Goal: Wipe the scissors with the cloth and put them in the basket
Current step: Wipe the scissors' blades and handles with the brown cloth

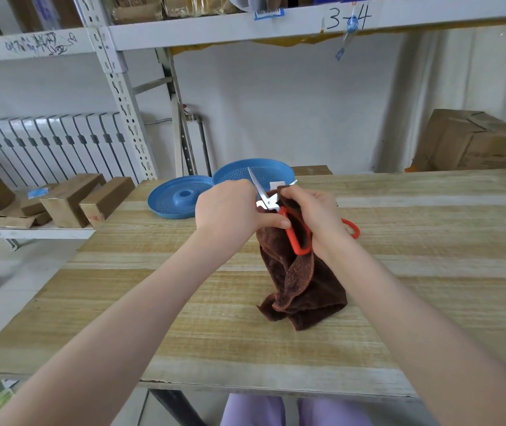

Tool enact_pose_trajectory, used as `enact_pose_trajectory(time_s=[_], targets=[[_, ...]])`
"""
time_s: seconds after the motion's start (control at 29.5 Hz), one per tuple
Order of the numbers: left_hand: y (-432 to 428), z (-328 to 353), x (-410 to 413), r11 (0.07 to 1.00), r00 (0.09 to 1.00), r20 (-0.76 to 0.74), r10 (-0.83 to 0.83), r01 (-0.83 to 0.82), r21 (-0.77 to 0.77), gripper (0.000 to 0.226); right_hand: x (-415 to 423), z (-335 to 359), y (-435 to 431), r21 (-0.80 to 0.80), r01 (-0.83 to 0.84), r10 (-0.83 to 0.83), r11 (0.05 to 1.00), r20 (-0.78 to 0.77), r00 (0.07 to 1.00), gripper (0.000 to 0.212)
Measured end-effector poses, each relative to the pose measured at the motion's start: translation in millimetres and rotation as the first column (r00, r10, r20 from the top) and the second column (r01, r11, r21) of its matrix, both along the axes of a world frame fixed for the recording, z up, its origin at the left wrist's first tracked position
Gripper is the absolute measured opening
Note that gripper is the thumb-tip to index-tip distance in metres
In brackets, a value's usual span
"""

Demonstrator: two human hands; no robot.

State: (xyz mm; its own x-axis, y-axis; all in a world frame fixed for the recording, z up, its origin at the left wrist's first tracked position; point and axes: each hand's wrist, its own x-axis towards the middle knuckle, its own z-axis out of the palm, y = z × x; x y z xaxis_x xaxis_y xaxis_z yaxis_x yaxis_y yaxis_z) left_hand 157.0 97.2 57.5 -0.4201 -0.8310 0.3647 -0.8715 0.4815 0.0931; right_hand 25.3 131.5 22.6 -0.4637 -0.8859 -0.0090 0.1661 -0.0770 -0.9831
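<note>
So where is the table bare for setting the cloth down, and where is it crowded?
Bare: the table right of the cloth out to its right edge, and its near-left corner. Crowded: the far middle, where basket and lid sit just behind the left hand and right hand with the scissors.

Scissors: 1 blade mostly hidden under cloth; basket near side occluded.

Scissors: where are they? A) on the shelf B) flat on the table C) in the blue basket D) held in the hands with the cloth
D: the left hand holds the scissors up while the right hand grips the cloth against them.
</note>
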Motion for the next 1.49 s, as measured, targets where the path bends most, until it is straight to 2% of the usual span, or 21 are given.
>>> enact_pose_trajectory(time_s=[0.14, 0.34, 0.51, 0.68, 0.78, 0.88, 1.02, 1.12, 1.22, 1.29, 1.39, 1.49], targets=[[0, -3, 2, 1.0, 1.0, 0.008, 0.0, 0.0, 0.008, 0.063, -1, 0, 1, 0.033, -0.06, 0.063, 0.998, -0.111, 0.992, 0.015], [2, -2, -1, 1.0, 0.999, 0.032, 0.009, -0.009, 0.011, 0.066, 1, -6, -2, 0.013, 0.02, -0.021, 1.0, 0.07, 0.997, 0.026], [1, -4, 4, 0.999, 0.999, 0.029, 0.024, -0.025, 0.048, 0.064, 3, -11, 6, 0.03, -0.121, 0.124, 0.992, -0.101, 0.987, 0.013], [7, -3, 1, 1.0, 0.998, 0.054, 0.014, -0.015, 0.012, 0.065, 4, -2, 8, 0.012, -0.045, 0.043, 0.999, 0.092, 0.995, 0.015], [7, -4, 4, 0.999, 0.998, 0.049, 0.031, -0.032, 0.023, 0.066, 4, -3, 12, 0.04, -0.139, 0.132, 0.989, 0.149, 0.98, 0.012], [9, -6, 6, 0.999, 0.999, 0.037, 0.035, -0.035, 0.021, 0.068, 1, -5, 17, 0.081, -0.208, 0.2, 0.975, 0.097, 0.975, 0.018], [14, -3, 4, 1.0, 1.0, 0.003, 0.006, -0.006, 0.005, 0.065, -2, -4, 20, -0.007, -0.216, 0.212, 0.976, 0.213, 0.954, 0.032], [19, -2, -1, 1.0, 0.999, 0.035, 0.0, -0.001, 0.015, 0.065, -6, -6, 24, 0.032, -0.157, 0.153, 0.987, 0.114, 0.982, 0.03], [23, -4, -4, 1.0, 0.999, 0.047, 0.005, -0.006, 0.024, 0.066, -8, -9, 27, -0.002, -0.102, 0.102, 0.995, 0.007, 0.995, 0.036], [24, -6, -3, 0.999, 1.0, 0.019, 0.004, -0.005, 0.032, 0.064, -10, -11, 30, -0.021, -0.127, 0.126, 0.992, -0.047, 0.991, 0.029], [22, -9, -4, 0.999, 1.0, -0.006, -0.007, 0.007, 0.045, 0.061, -13, -14, 33, -0.031, -0.174, 0.17, 0.984, -0.1, 0.98, 0.019], [19, -14, -11, 0.999, 1.0, -0.004, -0.017, 0.017, 0.039, 0.058, -14, -14, 29, -0.026, -0.128, 0.127, 0.991, -0.067, 0.99, 0.032]])
